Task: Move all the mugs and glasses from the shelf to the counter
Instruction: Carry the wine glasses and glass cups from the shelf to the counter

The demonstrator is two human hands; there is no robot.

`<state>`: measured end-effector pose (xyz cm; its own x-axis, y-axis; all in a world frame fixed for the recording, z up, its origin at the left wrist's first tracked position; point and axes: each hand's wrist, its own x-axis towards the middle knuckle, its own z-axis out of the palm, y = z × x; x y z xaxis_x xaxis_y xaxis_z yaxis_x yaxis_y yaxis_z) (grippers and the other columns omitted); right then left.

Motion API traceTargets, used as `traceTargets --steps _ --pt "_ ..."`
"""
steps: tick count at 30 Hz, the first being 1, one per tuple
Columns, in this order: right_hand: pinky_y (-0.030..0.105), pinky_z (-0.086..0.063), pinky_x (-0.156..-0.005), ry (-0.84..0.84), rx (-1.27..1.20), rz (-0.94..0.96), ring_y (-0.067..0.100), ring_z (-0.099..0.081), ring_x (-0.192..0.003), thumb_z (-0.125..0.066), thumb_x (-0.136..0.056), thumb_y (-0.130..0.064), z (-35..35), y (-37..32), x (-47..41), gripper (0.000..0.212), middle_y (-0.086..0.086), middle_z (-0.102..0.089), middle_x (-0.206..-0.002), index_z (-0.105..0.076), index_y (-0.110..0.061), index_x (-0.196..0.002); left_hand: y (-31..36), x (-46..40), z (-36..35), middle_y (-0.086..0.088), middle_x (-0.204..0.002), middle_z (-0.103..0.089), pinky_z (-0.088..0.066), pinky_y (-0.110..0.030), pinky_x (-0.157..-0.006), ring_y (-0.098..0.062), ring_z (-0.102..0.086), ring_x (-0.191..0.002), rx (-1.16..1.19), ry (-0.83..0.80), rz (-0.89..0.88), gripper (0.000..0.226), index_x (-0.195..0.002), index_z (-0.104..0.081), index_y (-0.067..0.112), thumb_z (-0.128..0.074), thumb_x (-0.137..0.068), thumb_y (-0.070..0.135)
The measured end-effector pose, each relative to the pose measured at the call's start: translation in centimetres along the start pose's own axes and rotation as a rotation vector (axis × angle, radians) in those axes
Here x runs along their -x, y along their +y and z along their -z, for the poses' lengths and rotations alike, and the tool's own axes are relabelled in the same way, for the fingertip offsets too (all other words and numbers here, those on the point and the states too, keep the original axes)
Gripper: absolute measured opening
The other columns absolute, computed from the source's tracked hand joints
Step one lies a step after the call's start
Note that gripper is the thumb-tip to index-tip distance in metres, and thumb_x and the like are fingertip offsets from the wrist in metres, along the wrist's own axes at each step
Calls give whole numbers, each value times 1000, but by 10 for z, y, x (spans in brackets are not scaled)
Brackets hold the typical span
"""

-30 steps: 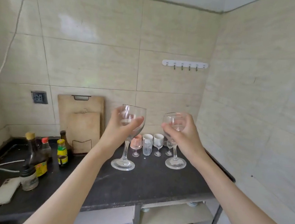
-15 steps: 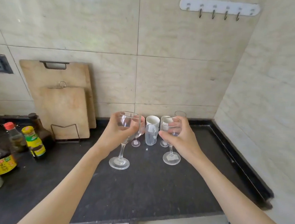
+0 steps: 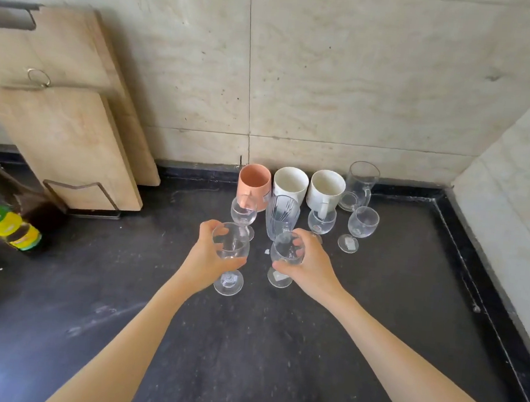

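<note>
My left hand grips the bowl of a clear wine glass, whose foot is at the dark counter. My right hand grips a second wine glass the same way, its foot also low at the counter. Behind them stand a pink mug, two white mugs, a clear glass mug, a ribbed tumbler and three small stemmed glasses.
Two wooden cutting boards lean on the tiled wall at the left in a wire stand. Sauce bottles lie at the left edge. A raised black rim bounds the counter on the right.
Both hands have lowered the two wine glasses toward the counter, close in front of the row of mugs. The camera has tilted down and moved nearer.
</note>
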<state>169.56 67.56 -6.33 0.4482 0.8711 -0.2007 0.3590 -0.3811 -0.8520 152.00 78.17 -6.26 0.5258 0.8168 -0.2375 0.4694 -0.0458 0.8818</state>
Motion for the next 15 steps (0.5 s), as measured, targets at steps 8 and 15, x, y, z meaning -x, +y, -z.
traceTargets --steps 8,15 --pt "25 -39 -87 -35 23 -69 12 -49 -109 -74 -69 -20 -16 22 -43 66 -2 -49 -125 -42 -22 -127 -25 -48 -10 -9 -133 -35 -50 -38 -91 -25 -50 -114 -31 -34 21 73 -121 -29 25 -79 -68 14" --pt "20 -42 -84 22 77 -79 11 -50 -104 -77 -68 -20 -32 29 -56 62 0 -45 -121 -45 -25 -121 -36 -68 -14 -2 -125 -39 -44 -18 -80 -15 -48 -108 -63 2 -6 74 -117 -30 29 -81 -65 17"
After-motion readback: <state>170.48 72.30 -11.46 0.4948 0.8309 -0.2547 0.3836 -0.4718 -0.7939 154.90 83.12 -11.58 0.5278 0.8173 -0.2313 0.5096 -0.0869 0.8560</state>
